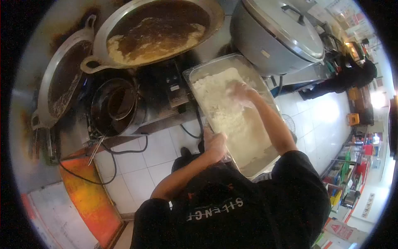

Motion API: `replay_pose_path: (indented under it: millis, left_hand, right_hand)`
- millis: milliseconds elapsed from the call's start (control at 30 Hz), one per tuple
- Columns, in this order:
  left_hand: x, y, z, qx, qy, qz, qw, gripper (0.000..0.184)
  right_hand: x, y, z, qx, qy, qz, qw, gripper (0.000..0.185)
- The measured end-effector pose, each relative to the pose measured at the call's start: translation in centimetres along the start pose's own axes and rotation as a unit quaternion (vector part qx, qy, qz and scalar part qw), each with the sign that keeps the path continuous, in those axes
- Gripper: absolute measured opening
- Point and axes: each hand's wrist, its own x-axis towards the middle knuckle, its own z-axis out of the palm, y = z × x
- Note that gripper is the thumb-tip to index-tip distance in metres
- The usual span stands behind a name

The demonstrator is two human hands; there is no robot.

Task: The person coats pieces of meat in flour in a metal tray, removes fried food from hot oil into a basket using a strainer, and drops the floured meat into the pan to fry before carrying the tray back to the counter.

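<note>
The left hand [215,146] appears curled on the left rim of a metal tray [215,66], pinching its edge, though the fingertips are hidden; the right hand [241,93], whitened and blurred, is in or just over the white powder [230,122] toward the tray's far end, and I cannot tell whether its fingers are spread or pressed together; the powder heaps far and left, thinning at the near end.

A cable [195,135] hangs just left of the left hand; a snag there could jerk the tray; what supports the tray is hidden, so a hard push could tip it if the left hand slipped; a brisk toss could throw powder over the rim; farther left stands a wide pan [100,45] of brown liquid [170,20], which stray powder could reach; at far right is a lidded pot [265,45].
</note>
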Motion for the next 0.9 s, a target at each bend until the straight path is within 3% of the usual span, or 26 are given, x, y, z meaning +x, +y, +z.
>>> replay_pose_path:
  millis: [33, 67, 167, 267, 333, 400, 467, 533, 600, 633, 700, 767, 833, 900]
  left_hand:
    - [0.5, -0.1, 0.1, 0.000, -0.001, 0.004, 1.000, 0.072]
    - [0.9, -0.5, 0.5, -0.011, 0.020, 0.010, 1.000, 0.071]
    - [0.5, -1.2, -0.5, 0.033, 0.074, -0.017, 0.997, 0.069]
    - [0.6, -0.5, -0.1, 0.108, 0.104, -0.051, 0.987, 0.068]
    - [0.4, -0.1, 0.0, 0.142, 0.114, -0.056, 0.982, 0.068]
    - [0.3, -0.4, 0.2, 0.139, 0.123, -0.038, 0.982, 0.069]
    - [1.0, -1.6, -0.5, 0.106, 0.113, -0.017, 0.988, 0.070]
    - [1.0, -2.1, -1.1, 0.065, 0.095, -0.020, 0.993, 0.071]
    - [1.0, -1.9, -1.3, 0.030, 0.075, -0.028, 0.996, 0.072]
    - [0.9, -1.5, -1.1, 0.020, 0.068, -0.026, 0.997, 0.073]
    - [-0.2, 0.1, 0.8, 0.033, 0.078, 0.007, 0.996, 0.072]
    - [0.5, -0.5, 0.3, 0.055, 0.059, 0.022, 0.997, 0.071]
    - [0.4, -0.3, 0.3, 0.072, 0.072, 0.011, 0.995, 0.071]
    - [-0.8, 1.7, 1.7, 0.079, 0.123, -0.024, 0.989, 0.071]
  right_hand:
    - [-0.7, -1.9, -3.0, 0.047, -0.005, 0.073, 0.996, 0.053]
    - [1.6, 1.0, -0.9, -0.096, 0.079, -0.023, 0.992, 0.054]
    - [-0.2, 0.4, -4.4, 0.189, -0.076, 0.071, 0.976, 0.053]
    - [7.0, 7.7, 0.0, -0.048, -0.064, -0.050, 0.996, 0.053]
    - [7.9, 9.1, 2.8, -0.214, -0.011, -0.145, 0.966, 0.055]
    - [7.3, 8.8, 2.6, -0.236, 0.017, -0.128, 0.963, 0.057]
    - [1.8, 1.5, -1.9, -0.105, 0.002, 0.008, 0.994, 0.061]
    - [1.0, -0.4, -1.2, -0.106, 0.061, 0.016, 0.992, 0.068]
    - [2.1, -0.1, -0.2, -0.146, 0.006, 0.012, 0.989, 0.073]
    - [4.0, 1.2, 1.3, -0.186, -0.079, 0.004, 0.979, 0.074]
    - [5.7, 1.9, 1.9, -0.210, -0.133, -0.061, 0.967, 0.075]
    - [5.3, 2.3, 2.2, -0.178, -0.074, -0.168, 0.967, 0.075]
    - [4.9, 4.2, 3.0, -0.087, -0.120, -0.082, 0.986, 0.058]
    - [4.3, 5.4, 2.3, -0.104, -0.072, -0.159, 0.979, 0.051]
